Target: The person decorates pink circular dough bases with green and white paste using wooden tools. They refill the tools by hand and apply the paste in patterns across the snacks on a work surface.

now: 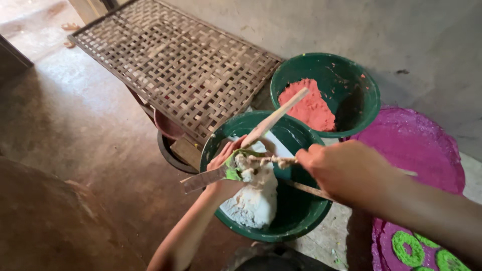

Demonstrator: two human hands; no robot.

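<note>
My left hand reaches over a green basin of white dough and holds a green mould packed with white dough, together with a flat wooden strip. A long wooden stick rises behind that hand. My right hand is closed on a thin dough-coated stick whose tip lies on the mould.
A second green basin behind holds pink-red dough. A woven bamboo tray lies to the left over dark bowls. A magenta mat at right carries green rings. Grey wall behind, brown floor at left.
</note>
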